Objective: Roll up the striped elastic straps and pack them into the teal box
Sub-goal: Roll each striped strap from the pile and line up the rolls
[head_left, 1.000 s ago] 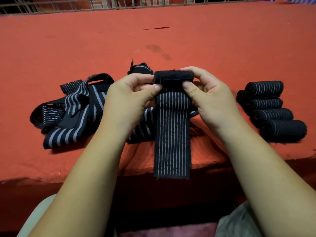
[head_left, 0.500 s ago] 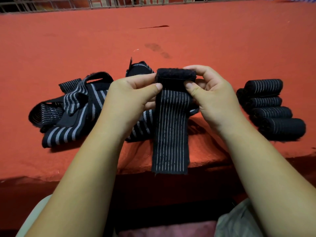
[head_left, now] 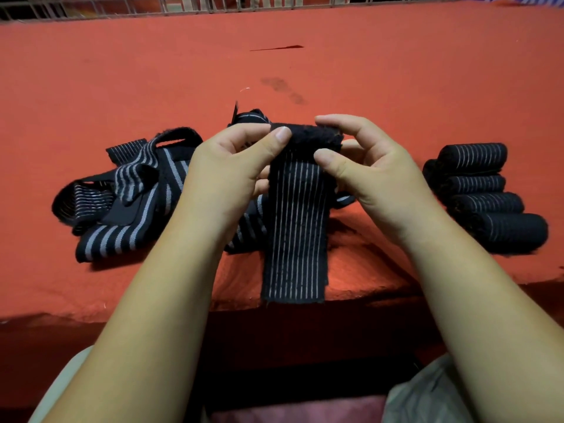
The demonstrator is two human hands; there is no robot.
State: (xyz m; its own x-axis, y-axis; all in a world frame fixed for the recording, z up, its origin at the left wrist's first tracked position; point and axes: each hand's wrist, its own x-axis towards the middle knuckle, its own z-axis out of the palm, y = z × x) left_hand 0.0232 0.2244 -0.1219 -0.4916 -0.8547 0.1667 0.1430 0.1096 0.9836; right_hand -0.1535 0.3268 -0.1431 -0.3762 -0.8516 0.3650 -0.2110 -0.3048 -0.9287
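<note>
Shorter now, the hanging tail of the strap [head_left: 296, 227] has been drawn up as the roll at its top grew fatter. The left hand [head_left: 225, 175] and right hand [head_left: 372, 178] each pinch that roll, thumbs and fingers clamped on its ends, above the near edge of the red table [head_left: 396, 71]. A pile of loose straps [head_left: 122, 209] lies to the left and finished rolls [head_left: 482, 196] to the right; no teal box shows. Rolling looks about midway. Next comes more tight, even turning until the tail is wound in.

L hand [head_left: 232, 166], R hand [head_left: 375, 178]: bare forearms [head_left: 152, 315], short nails [head_left: 282, 132]; pale grey garment [head_left: 427, 392] below.
</note>
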